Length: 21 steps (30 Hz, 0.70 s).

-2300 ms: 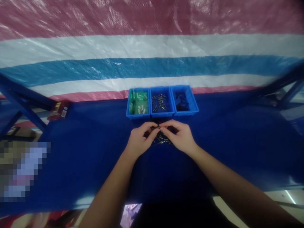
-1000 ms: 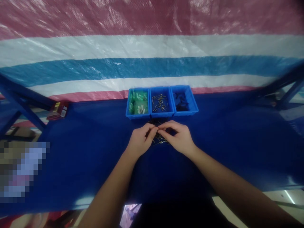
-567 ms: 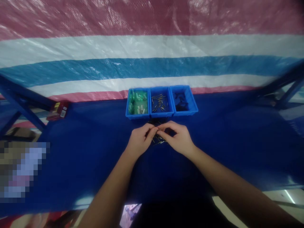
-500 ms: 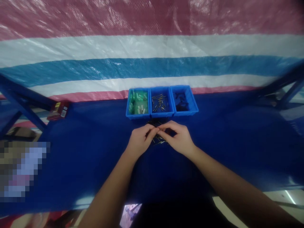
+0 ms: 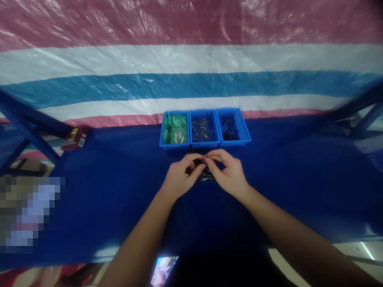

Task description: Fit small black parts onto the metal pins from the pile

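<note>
My left hand (image 5: 180, 176) and my right hand (image 5: 229, 174) meet fingertip to fingertip just in front of the bins. Both are closed in a pinch, and whatever sits between the fingers is too small and hidden to make out. Under and behind the fingers lies a loose pile of thin, brass-coloured metal pins (image 5: 207, 179), partly covered by my hands. Similar slim pins (image 5: 202, 130) lie scattered in the middle blue bin (image 5: 206, 144).
The left blue bin (image 5: 175, 146) holds small white or clear pieces and green plastic; the right blue bin (image 5: 236, 142) holds dark parts. A red box (image 5: 74, 138) stands at the table's left, by a blue frame leg. A lit screen (image 5: 164, 271) shows below the front edge.
My hands have shifted slightly right, and the fingers have changed their pose a little while staying together over the pile. The screen's picture differs. The bins look the same.
</note>
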Tool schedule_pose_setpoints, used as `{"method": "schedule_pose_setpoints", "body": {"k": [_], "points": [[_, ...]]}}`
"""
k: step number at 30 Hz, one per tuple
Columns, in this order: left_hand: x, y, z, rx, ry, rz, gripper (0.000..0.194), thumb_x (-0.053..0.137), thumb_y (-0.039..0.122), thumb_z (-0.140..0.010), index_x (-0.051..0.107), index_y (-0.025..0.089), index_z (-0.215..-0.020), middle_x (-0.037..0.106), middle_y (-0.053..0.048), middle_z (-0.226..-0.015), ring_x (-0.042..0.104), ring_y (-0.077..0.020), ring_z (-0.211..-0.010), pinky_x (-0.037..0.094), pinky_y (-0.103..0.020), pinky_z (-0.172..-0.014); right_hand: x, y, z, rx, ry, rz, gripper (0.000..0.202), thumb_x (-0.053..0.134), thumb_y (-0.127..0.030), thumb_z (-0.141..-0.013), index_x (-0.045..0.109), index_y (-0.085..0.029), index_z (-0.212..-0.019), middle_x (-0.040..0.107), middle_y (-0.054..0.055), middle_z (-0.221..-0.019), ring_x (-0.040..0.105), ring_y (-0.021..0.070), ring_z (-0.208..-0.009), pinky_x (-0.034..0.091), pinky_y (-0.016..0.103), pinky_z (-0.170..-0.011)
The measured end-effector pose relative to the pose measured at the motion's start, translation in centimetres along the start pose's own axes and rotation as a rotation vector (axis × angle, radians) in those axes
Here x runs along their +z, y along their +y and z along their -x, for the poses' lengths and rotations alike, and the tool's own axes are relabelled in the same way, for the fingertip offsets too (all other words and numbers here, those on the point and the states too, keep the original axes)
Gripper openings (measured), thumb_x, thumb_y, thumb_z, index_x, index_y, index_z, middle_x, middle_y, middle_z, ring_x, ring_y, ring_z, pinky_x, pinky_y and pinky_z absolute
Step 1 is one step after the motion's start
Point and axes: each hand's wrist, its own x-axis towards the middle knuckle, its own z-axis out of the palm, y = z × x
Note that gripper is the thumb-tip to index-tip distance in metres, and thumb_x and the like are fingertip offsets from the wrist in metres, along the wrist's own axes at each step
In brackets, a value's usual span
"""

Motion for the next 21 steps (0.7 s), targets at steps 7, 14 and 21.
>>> {"method": "schedule_pose_setpoints", "body": {"k": [7,14,21], "points": [[0.17,-0.07,-0.01,0.064,0.038,-0.019,0.017,0.062,0.025,-0.095,0.069,0.022,-0.109,0.072,0.002,-0.078,0.064,-0.0074,-0.061,0.051,-0.016,-0.064,0.21,-0.29,0.4,0.186,-0.15,-0.205,0.013,0.06,-0.033,-0.095,0.058,-0.023,-0.102,0.075,0.0,-0.081,0.068,0.0134,-0.066,0.05,0.025,-0.06],[-0.25,0.08,-0.15,0.059,0.01,-0.035,0.015,0.058,0.028,-0.097,0.07,0.021,-0.103,0.077,-0.001,-0.087,0.071,-0.0108,-0.071,0.053,-0.019,-0.068,-0.11,0.05,-0.09,0.056,-0.079,-0.03,0.013,0.062,-0.03,-0.094,0.069,-0.021,-0.088,0.074,0.002,-0.083,0.068,0.0149,-0.073,0.052,0.026,-0.067],[-0.08,0.29,0.11,0.069,-0.014,0.048,0.011,0.06,0.027,-0.096,0.067,0.02,-0.1,0.074,0.002,-0.079,0.068,-0.0088,-0.064,0.049,-0.017,-0.062,-0.11,-0.32,0.03,0.143,-0.131,-0.063,0.037,0.057,-0.036,-0.097,0.063,-0.019,-0.064,0.066,0.0,-0.059,0.06,0.011,-0.055,0.047,0.023,-0.056]]}}
